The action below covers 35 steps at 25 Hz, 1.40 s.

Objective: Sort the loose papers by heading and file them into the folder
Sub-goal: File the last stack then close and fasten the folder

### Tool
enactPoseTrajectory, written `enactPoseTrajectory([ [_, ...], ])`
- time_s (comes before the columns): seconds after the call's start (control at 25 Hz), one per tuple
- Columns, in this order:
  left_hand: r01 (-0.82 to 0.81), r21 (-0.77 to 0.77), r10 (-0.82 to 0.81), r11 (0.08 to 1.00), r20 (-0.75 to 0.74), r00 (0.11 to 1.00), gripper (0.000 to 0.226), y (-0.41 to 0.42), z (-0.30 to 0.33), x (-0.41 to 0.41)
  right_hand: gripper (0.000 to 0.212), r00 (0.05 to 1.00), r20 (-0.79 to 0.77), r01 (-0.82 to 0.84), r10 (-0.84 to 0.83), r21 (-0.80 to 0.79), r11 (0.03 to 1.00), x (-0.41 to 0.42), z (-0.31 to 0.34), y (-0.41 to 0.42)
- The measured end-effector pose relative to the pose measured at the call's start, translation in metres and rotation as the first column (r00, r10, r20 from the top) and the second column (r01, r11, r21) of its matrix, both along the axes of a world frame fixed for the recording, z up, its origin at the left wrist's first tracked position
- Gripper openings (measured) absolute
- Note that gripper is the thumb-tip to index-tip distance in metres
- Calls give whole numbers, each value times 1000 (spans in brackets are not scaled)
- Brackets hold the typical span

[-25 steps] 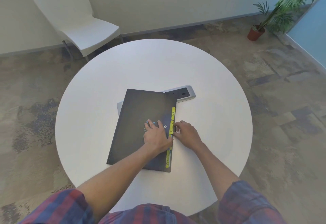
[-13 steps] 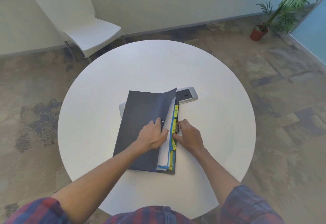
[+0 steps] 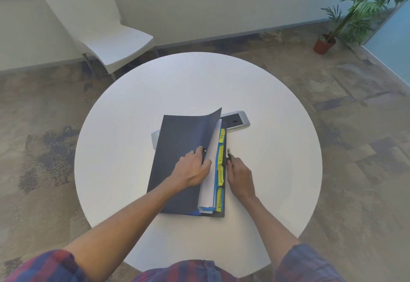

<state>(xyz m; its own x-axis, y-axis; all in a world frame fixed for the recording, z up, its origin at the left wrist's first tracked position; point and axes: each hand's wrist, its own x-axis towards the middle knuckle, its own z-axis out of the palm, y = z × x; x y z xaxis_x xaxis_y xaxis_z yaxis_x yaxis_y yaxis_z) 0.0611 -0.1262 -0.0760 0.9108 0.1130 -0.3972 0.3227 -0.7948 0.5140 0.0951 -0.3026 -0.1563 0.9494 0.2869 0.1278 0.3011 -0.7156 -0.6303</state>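
Step in hand, judged: opening folder [image 3: 177, 162] to get at tabbed sections. Best done w/ slow lift of cover along its right edge, keeping sheets below flat so tabs stay readable; back cover wants pinning so whole thing doesn't slide on table [image 3: 124, 148]. Risk: top white sheet riding up w/ cover, or curling.

Folder as landmark: dark, lying at table centre, spine to left, opening edge to right. Cover raised and bowed, far-right corner highest. Under it, papers [image 3: 210, 170], white on top w/ blue below, showing along folder's right side. Yellow tabs [image 3: 221, 174] in a row down folder's right edge, just right of papers; writing on them too small to read.

Left hand [image 3: 192, 169] on cover near folder's right edge, fingers curled round that edge, thumb toward papers — grip closed on cover, holding it up. Right hand [image 3: 240, 176] just right of folder, touching its back-cover edge by the tabs, fingers curled on a small dark bit there, prob. the closure strap; blurred, so can't tell exactly what's pinched.

Papers thus between the two hands: directly beside left thumb, just left of right fingertips.

Phone [image 3: 235, 122] at folder's far-right corner, partly under it. No loose sheets seen outside folder.
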Motion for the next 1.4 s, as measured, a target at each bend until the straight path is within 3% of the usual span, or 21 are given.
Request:
enactPoseTrajectory([
  [0.16, 0, 33, -1, 999, 5, 1000, 49, -7, 0, 1, 21, 961, -232, 191, -149, 173, 966, -3, -1, 7],
  [0.32, 10, 215, -6, 977, -18, 1000, 71, -21, -14, 0, 27, 849, -461, 419, -256, 296, 858, -1, 3, 9],
  [0.6, 42, 346, -6, 937, -105, 994, 84, -43, -38, 1, 17, 673, -710, 623, -207, 394, 676, 3, 3, 5],
  [0.64, 39, 339, -2, 940, -110, 994, 82, -44, -39, 2, 11, 671, -722, 610, -172, 404, 682, 2, 5, 3],
  [0.8, 44, 302, -7, 952, -125, 992, 75, -41, -42, 4, 38, 696, -699, 523, -164, 336, 783, -2, 11, 1],
  [0.96, 48, 274, -6, 960, -151, 988, 70, -40, -45, 5, 31, 783, -551, 416, -290, 118, 901, -5, 11, 4],
  [1.08, 50, 255, -9, 966, -160, 987, 67, -39, -46, 6, 21, 785, -513, 410, -347, 10, 912, -13, 11, 3],
  [1.4, 57, 263, -20, 963, -139, 990, 68, -39, -48, 3, 17, 726, -589, 409, -356, -47, 911, -18, 19, 5],
])
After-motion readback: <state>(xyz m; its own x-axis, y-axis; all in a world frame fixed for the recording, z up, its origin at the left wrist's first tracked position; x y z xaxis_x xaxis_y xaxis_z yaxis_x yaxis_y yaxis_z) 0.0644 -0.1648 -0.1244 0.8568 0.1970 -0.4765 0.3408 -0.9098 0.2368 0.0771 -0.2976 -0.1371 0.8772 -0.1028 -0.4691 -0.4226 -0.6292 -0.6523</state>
